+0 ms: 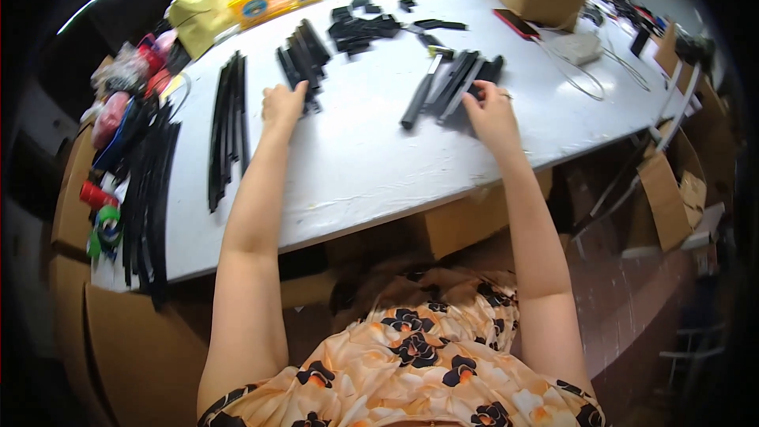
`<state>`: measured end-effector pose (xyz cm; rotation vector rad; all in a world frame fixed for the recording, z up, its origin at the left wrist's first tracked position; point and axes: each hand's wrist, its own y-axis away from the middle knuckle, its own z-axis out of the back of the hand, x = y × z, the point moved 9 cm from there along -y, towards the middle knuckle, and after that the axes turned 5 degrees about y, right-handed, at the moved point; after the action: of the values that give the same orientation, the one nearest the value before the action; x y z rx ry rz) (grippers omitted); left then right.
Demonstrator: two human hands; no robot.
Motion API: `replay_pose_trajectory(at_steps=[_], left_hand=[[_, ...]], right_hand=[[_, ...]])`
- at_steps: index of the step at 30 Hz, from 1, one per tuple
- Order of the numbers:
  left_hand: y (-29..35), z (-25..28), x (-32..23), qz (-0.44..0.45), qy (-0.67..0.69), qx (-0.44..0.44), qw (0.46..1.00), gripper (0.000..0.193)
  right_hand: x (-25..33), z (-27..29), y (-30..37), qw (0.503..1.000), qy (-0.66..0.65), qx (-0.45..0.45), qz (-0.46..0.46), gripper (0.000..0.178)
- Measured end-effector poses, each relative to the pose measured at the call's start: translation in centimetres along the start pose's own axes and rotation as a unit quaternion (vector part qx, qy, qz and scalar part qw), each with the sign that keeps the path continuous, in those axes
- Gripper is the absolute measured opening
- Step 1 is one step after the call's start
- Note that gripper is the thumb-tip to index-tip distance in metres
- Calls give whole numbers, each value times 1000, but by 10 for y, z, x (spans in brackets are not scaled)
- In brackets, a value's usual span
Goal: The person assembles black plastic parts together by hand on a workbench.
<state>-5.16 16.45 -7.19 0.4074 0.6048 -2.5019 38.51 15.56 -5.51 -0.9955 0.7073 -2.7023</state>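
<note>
Strips (299,54), short and black, lie in a staggered bundle on the white table (356,178), your left hand (282,104) at their near end. Your right hand (492,116) is at the near right side of a 2nd bundle of black and grey strips (455,83), right of centre.

Grip: left fingers bent with the thumb out beside the strips; right thumb and fingers curled close around the edge of the bundle. Blur there — cannot tell whether either hand pinches a strip or only touches.

Progress, as far as you can judge: both bundles look roughly gathered, long strips (228,122) lie grouped to your left, but ends are uneven. Small black pieces (361,30) sit in a loose heap beyond, between the 2 bundles, so squaring up and sorting seem left. Nothing looks packed or tied.

Direction: left bundle's long axis slants from far left to near right; right bundle's runs the other way, far right to near left — near ends lean toward each other. Long strips point almost straight at you, near ends drifting left.
</note>
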Motion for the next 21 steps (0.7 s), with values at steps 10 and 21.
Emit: replay_pose_trajectory(at_steps=[10, 21], left_hand=[[-10, -5, 34, 95, 166, 85, 978, 43], [18, 9, 35, 125, 326, 106, 931, 70]], right_hand=[[-34, 2, -6, 993, 69, 41, -85, 89], [-83, 1, -14, 963, -67, 176, -191, 41]])
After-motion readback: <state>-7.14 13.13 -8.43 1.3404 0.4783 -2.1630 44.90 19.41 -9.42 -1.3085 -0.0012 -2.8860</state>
